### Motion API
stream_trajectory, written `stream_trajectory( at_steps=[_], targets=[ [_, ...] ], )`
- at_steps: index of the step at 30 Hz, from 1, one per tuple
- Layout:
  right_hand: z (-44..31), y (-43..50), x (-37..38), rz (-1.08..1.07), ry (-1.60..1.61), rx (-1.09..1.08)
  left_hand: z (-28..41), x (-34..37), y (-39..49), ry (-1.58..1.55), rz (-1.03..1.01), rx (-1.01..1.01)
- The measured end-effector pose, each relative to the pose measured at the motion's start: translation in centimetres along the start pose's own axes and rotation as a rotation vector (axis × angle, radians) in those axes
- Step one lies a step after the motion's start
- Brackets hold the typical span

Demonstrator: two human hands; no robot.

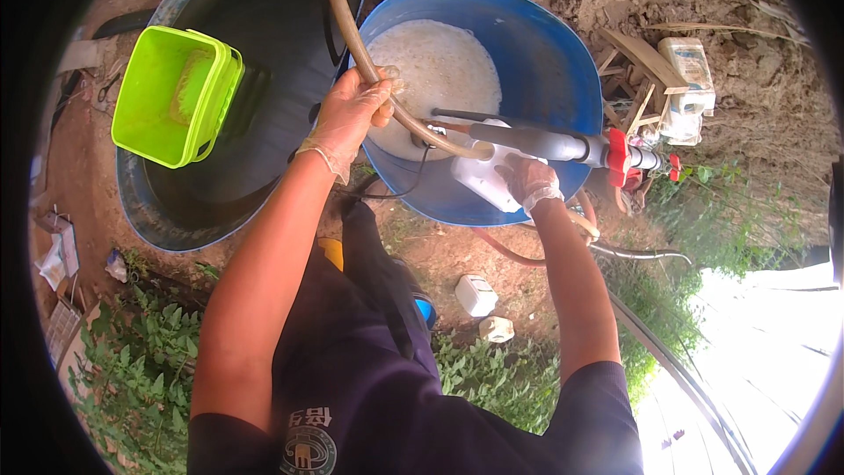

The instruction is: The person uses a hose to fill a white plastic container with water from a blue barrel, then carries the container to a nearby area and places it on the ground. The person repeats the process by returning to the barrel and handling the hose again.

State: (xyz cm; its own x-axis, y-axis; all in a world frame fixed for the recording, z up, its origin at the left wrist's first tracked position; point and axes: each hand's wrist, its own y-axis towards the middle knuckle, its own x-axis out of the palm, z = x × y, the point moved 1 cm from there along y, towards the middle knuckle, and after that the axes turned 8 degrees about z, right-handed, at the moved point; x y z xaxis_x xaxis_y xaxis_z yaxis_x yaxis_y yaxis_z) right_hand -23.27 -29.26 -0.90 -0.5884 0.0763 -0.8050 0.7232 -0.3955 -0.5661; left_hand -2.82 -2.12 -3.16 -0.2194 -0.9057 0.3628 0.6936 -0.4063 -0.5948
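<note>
My left hand [359, 105], in a clear plastic glove, is closed around a brownish flexible hose [349, 26]. The hose's lower end lies at the mouth of a white plastic jug [484, 181]. My right hand [529, 181], also gloved, grips the jug over the blue barrel [547, 59]. Inside the barrel is a foamy whitish liquid [442, 66]. A grey pipe [527, 138] with a red-handled valve [618, 157] crosses above the jug. Partly hidden behind the hose, a dark object with a thin black cable hangs near the liquid.
Left of the barrel stands a large dark tub [277, 33] with a lime-green bucket [165, 99] over it. White containers [476, 295] lie on the soil near my feet. Wood pieces [643, 59] and another white jug [687, 89] are at the right; leafy plants [145, 356] grow nearby.
</note>
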Motion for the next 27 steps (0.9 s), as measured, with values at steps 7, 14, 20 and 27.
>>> stream_trajectory(
  at_steps=[7, 14, 20, 27],
  targets=[
    [1.1, 0.4, 0.4, 0.056, 0.023, 0.037, 0.3, 1.3, 0.2, -0.101, 0.016, 0.009],
    [0.6, -0.1, 0.9, 0.068, 0.069, 0.065, -0.2, 0.5, 0.7, -0.020, -0.024, -0.005],
    [0.1, -0.6, 1.2, 0.069, 0.000, -0.004, 0.4, 0.4, 0.3, 0.059, 0.027, -0.013],
    [0.8, -0.7, 4.2, 0.225, -0.080, -0.349, 0.7, -0.5, -0.9, 0.102, 0.030, -0.031]
  ],
)
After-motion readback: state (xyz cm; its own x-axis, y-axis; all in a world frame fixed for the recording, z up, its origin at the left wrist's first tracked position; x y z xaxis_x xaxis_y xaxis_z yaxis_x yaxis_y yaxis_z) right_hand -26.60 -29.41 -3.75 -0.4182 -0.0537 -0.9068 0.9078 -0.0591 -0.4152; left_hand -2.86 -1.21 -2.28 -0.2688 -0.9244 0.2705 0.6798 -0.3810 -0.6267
